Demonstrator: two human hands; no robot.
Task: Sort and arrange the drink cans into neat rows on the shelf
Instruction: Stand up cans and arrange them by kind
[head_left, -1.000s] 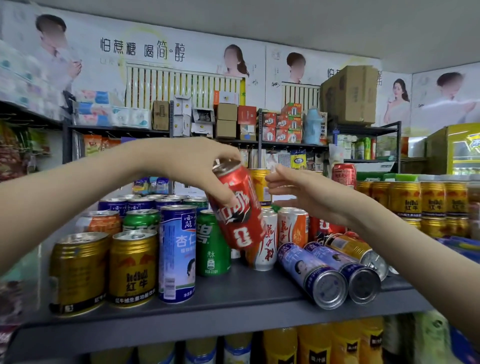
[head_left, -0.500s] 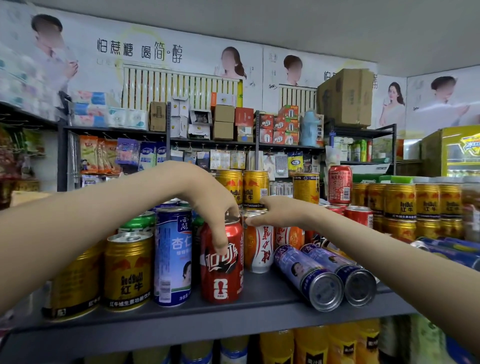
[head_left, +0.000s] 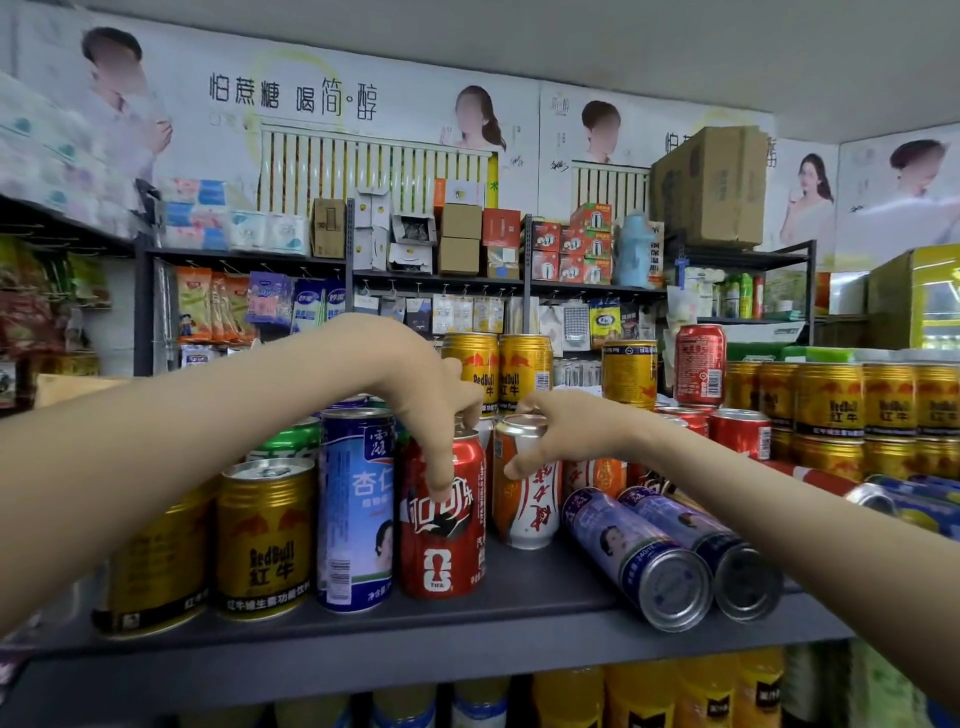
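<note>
A red cola can stands upright at the front of the dark shelf, beside a tall blue almond-drink can. My left hand comes down over the red can's top, thumb on its front and fingers at its rim. My right hand curls round the top of an orange-and-white can just to the right, thumb on its front. Two gold Red Bull cans stand at the left. Two blue cans lie on their sides at the right.
Rows of gold cans and red cans fill the right of the shelf. More gold cans stand behind my hands. Green cans sit behind the front row. Yellow bottles fill the shelf below. Goods racks stand farther back.
My left hand brought the tilted red cola can down and stood it upright on the shelf beside the blue can. My right hand dropped onto the orange-and-white can's top.
</note>
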